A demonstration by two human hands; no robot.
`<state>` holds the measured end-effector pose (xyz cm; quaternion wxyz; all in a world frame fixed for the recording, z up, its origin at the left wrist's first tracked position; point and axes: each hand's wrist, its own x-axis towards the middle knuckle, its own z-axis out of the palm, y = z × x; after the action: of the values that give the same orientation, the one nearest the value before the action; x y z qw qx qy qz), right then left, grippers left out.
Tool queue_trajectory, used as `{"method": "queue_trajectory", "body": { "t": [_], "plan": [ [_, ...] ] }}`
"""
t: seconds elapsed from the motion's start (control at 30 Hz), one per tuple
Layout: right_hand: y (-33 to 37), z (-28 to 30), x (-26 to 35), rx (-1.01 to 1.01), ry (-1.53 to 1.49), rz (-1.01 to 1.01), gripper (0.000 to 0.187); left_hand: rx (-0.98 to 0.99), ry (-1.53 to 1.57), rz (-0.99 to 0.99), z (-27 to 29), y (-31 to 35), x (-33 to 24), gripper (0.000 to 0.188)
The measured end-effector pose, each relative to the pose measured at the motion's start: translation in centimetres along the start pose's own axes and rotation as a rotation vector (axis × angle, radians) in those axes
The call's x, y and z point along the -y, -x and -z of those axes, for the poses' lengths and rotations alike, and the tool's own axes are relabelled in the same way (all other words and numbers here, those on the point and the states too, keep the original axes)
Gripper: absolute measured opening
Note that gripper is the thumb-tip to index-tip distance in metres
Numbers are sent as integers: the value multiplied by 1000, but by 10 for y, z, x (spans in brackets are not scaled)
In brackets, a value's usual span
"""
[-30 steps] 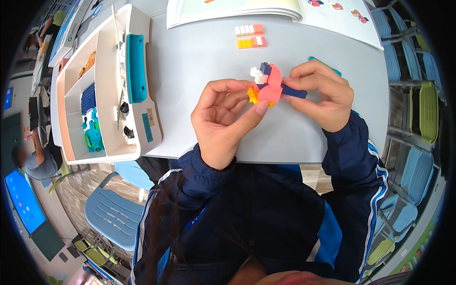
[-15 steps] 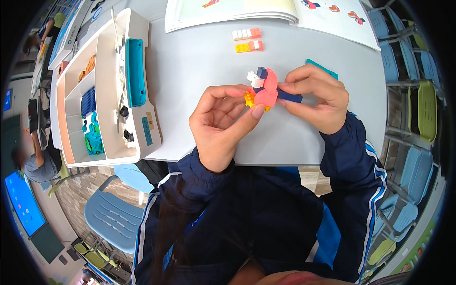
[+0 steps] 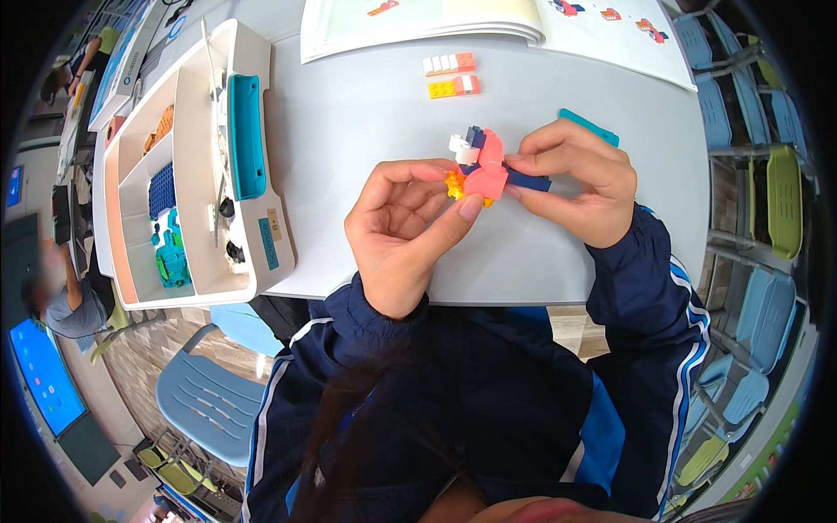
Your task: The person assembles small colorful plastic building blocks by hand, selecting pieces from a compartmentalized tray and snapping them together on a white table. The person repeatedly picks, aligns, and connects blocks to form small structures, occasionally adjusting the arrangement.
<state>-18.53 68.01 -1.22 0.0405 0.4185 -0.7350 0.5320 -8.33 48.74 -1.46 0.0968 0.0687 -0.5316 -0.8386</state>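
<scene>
A small brick model (image 3: 482, 166), pink with white, yellow and dark blue parts, is held above the grey table (image 3: 366, 113) between both hands. My left hand (image 3: 403, 231) pinches its lower left side with thumb and fingers. My right hand (image 3: 575, 179) grips its dark blue end from the right. A teal brick (image 3: 589, 126) lies just behind my right hand. Two short rows of orange, white and yellow bricks (image 3: 453, 75) lie farther back on the table.
A white sorting tray (image 3: 187, 166) with blue, teal and orange parts and a teal lid stands at the left. An open instruction booklet (image 3: 488, 22) lies at the table's far edge. Blue and green chairs (image 3: 758, 209) stand right; another person (image 3: 65, 301) sits far left.
Both hands stay on the model; it has shifted very slightly and my left fingers have adjusted their pinch. Nothing else moved.
</scene>
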Motion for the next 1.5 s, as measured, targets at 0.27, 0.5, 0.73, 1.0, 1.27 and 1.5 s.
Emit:
{"method": "queue_trajectory", "body": {
  "t": [0.27, 0.5, 0.73, 1.0, 1.27, 1.5],
  "plan": [
    [0, 1, 0, 1, 7, 4, 23, -4, 9, -4, 1, 1, 1, 34],
    [0, 2, 0, 0, 15, 13, 23, -4, 17, -8, 1, 1, 1, 34],
    [0, 2, 2, 5, 10, 6, 24, -1, 11, -9, 2, 1, 1, 35],
    [-1, 2, 1, 4, 10, 7, 23, 2, 20, -11, 3, 1, 1, 34],
    [0, 3, 2, 19, 26, 6, 24, 25, -28, -10, 3, 1, 2, 34],
    [0, 2, 3, 30, 12, -2, 23, 42, -10, 5, 3, 1, 2, 35]
  ]
}}
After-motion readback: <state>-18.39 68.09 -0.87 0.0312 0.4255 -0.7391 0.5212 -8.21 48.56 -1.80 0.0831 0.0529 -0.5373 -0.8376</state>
